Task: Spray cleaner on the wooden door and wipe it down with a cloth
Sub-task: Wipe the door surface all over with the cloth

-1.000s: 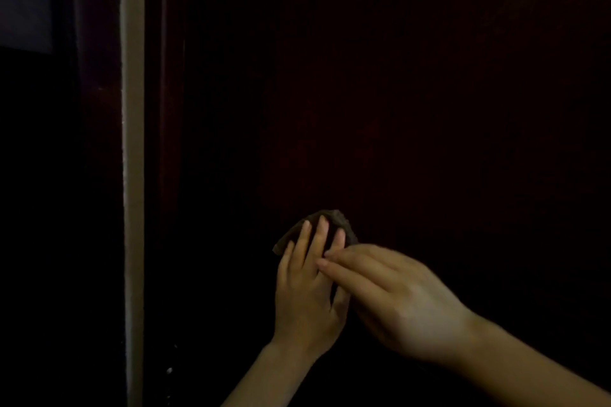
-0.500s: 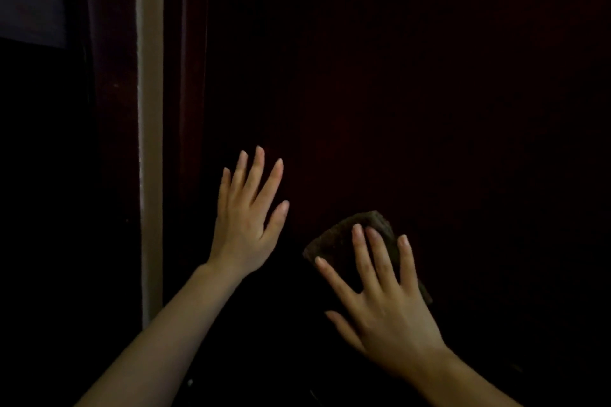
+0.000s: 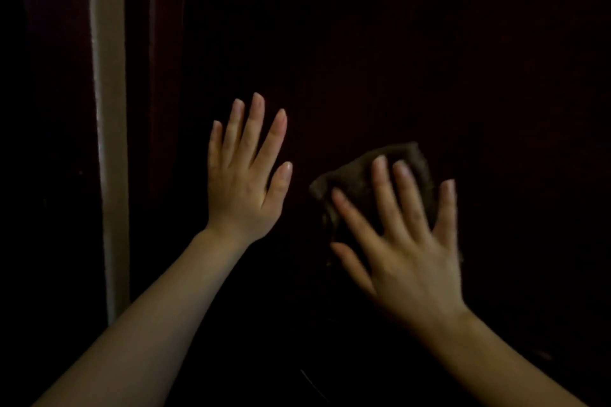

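Observation:
A very dark reddish wooden door [image 3: 413, 49] fills most of the view in dim light. My right hand [image 3: 406, 241] lies flat with spread, straight fingers on a folded brown cloth [image 3: 353, 175], pressing it against the door. Only the cloth's upper and left parts show past my fingers. My left hand [image 3: 246, 175] rests flat on the door to the left of the cloth, fingers straight and pointing up, holding nothing. No spray bottle is in view.
A pale vertical strip [image 3: 110, 142] runs down the left side beside the door's edge. Left of it lies dark reddish wood [image 3: 56, 109]. Everything lower down is too dark to make out.
My left hand left the cloth and now rests flat on the door to its left. My right hand took over the cloth and slid it rightward.

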